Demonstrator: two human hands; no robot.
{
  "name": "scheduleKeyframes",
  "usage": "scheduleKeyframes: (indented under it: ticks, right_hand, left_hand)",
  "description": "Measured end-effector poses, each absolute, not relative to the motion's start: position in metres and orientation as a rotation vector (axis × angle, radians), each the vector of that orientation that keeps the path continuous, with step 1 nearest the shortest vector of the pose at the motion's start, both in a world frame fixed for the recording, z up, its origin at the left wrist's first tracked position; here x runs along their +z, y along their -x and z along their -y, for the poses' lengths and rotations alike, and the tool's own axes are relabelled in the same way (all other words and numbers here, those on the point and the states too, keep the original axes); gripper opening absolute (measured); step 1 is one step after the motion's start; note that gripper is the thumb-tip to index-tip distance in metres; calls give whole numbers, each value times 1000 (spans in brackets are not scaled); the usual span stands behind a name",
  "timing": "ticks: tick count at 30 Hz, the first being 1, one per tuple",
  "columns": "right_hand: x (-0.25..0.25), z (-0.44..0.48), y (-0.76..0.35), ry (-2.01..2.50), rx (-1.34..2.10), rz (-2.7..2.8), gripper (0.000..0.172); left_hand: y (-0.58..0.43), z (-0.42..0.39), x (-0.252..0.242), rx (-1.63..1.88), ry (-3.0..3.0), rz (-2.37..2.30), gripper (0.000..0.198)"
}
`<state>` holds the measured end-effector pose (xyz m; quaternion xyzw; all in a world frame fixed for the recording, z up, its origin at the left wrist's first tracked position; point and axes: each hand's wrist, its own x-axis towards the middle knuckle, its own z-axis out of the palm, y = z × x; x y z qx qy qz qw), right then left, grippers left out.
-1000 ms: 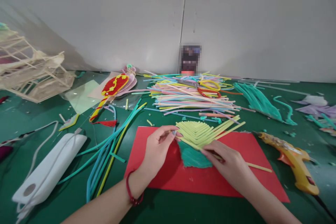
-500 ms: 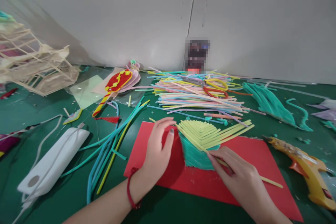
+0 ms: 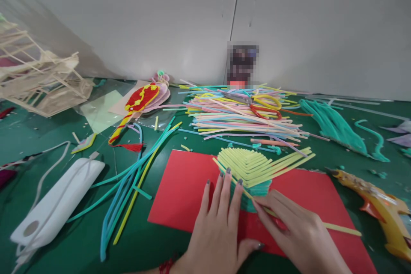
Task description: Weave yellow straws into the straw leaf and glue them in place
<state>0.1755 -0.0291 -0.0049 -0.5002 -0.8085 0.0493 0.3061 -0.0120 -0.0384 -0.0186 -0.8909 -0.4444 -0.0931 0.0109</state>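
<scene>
A red card (image 3: pixel 186 180) lies on the green table, bearing a teal piece (image 3: pixel 261 188) partly covered by pale yellow strips (image 3: pixel 245 162) laid in a V pattern. My left hand (image 3: pixel 220 218) is spread flat, palm down, its fingertips on a yellow strip along the pattern's lower left edge. Between the thumb and fingers of my right hand (image 3: pixel 292 222) is pinched that same yellow strip (image 3: pixel 342 229), whose free end sticks out to the right past the hand. The left hand hides the lower left of the teal piece.
Behind the card is a pile of coloured strips (image 3: pixel 244 122) with scissors (image 3: pixel 266 105) on top. A yellow glue gun (image 3: pixel 382 214) lies at right, teal strands (image 3: pixel 334 128) behind it. At left are a white power strip (image 3: pixel 61 201), loose strips (image 3: pixel 128 197) and a red-yellow fan-shaped piece (image 3: pixel 141 98).
My left hand has come from the card's left side, where it was raised, down onto the yellow strip and turned palm down. My right hand keeps its pinch, slightly lower.
</scene>
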Motion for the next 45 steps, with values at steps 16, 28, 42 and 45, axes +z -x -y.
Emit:
scheduleKeyframes:
  ticks: [16,28,42,45]
  right_hand:
    - [-10,34,-180,1381,63,2254,26]
    - [-9,32,-176,1396,84,2194,27]
    - [-10,31,-183,1450,65,2227,29]
    - [-8,28,-185,1416,-13,2254,34]
  left_hand:
    - [13,31,-22,-240,2778,1423,78]
    - [13,30,-24,-273,2698,1426,79]
    - [13,26,-25,-237,2776,1491,78]
    - [13,26,-24,-213,2809,1514,78]
